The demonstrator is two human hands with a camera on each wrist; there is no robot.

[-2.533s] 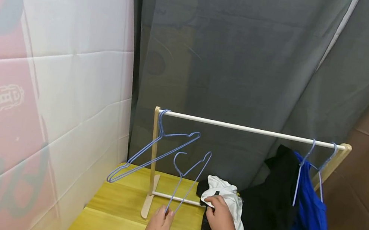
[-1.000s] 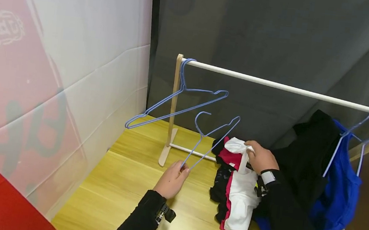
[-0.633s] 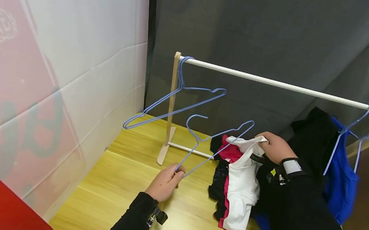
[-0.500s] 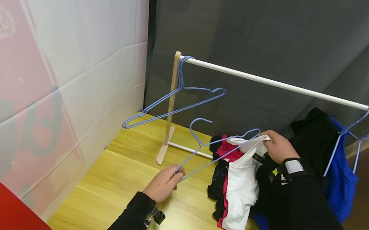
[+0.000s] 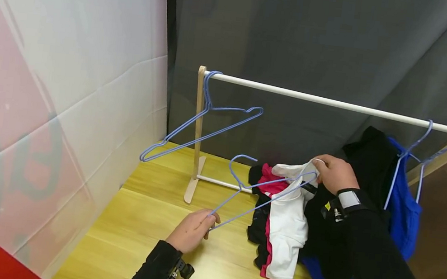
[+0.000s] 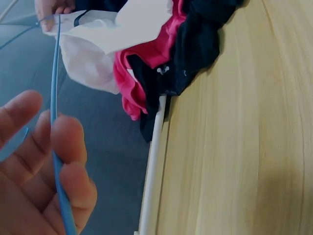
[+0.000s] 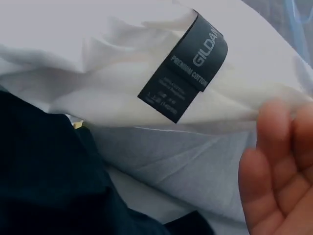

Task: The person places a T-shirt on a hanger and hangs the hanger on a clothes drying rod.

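My left hand [image 5: 191,230] grips one end of a blue wire hanger [image 5: 264,183], its hook pointing up and back. The hanger's far end overlaps the neck opening of a white T-shirt [image 5: 288,228], which lies on top of a pile. My right hand [image 5: 338,174] pinches the shirt's collar and lifts it. Inside the collar, a black label [image 7: 186,68] shows in the right wrist view. In the left wrist view the hanger wire [image 6: 54,93] runs between my fingers toward the raised collar.
A rack with a white rail [image 5: 313,99] stands behind. Nested blue hangers [image 5: 211,135] hang at its left end; a black garment [image 5: 372,162] and a blue garment [image 5: 405,217] hang at its right. A red garment [image 5: 270,176] and black clothing [image 5: 257,227] lie under the white shirt on the wooden table [image 5: 123,238].
My right hand has picked up the white shirt's collar and drawn it up and open. The hanger in my left hand has tilted rightward, its far end moving to the collar.
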